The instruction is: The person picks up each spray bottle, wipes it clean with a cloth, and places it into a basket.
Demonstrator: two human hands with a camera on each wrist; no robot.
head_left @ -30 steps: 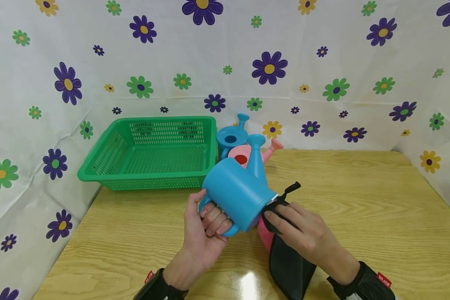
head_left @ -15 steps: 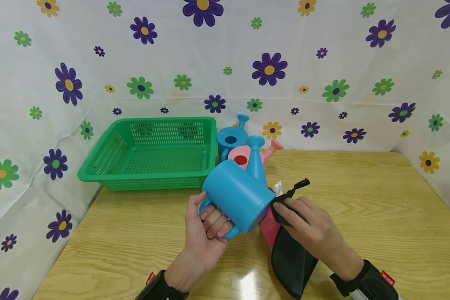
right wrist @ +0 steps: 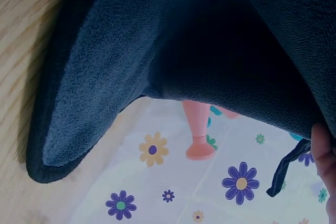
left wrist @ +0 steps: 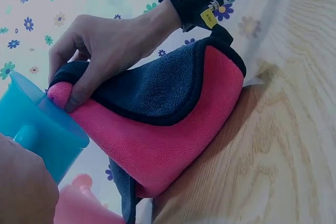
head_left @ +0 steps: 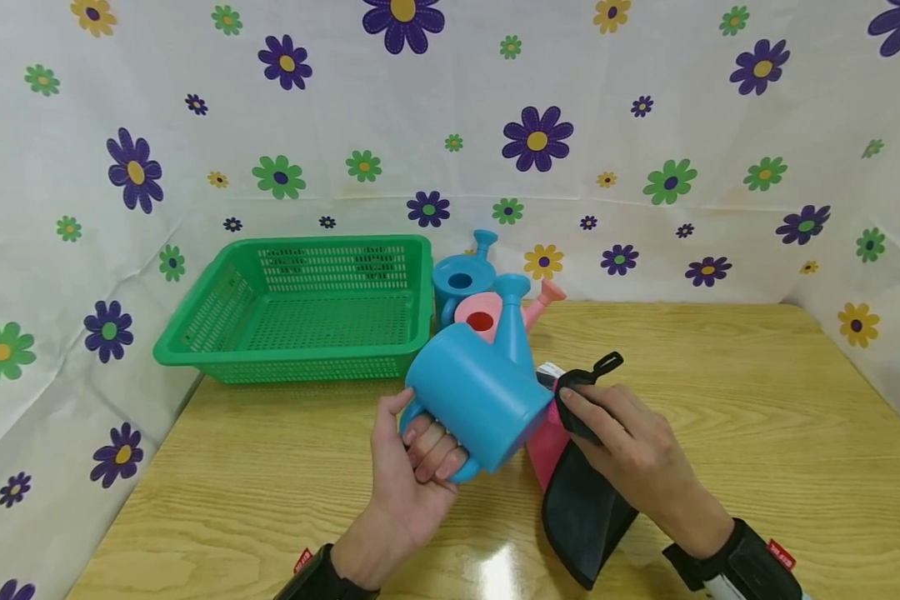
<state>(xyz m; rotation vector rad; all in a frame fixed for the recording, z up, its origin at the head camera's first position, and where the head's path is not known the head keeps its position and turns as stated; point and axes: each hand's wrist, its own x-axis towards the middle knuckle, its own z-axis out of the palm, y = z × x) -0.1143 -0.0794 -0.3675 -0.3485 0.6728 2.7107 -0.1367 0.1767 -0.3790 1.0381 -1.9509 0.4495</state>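
My left hand [head_left: 416, 479] grips the handle of a blue watering can [head_left: 472, 392], which is held tilted above the table with its spout pointing away. My right hand [head_left: 633, 437] pinches a folded cloth [head_left: 581, 517], dark grey on one side and pink on the other, with a black hanging loop and a white tag. In the left wrist view, the pink face of the cloth [left wrist: 142, 145] shows below the right thumb, its corner right at the edge of the can [left wrist: 58, 129]. The cloth hides most of the right fingers in the right wrist view and drapes down toward the table.
A green plastic basket [head_left: 292, 360] stands at the back left. Right beside it are another blue watering can [head_left: 465, 271] and a pink watering can [head_left: 543, 300], partly hidden by the held one. A flower-printed sheet [head_left: 390, 108] hangs behind the wooden table [head_left: 757, 433].
My right hand has shifted slightly right and away, drawing the cloth's corner along the can's edge. The left hand and the can have barely moved.
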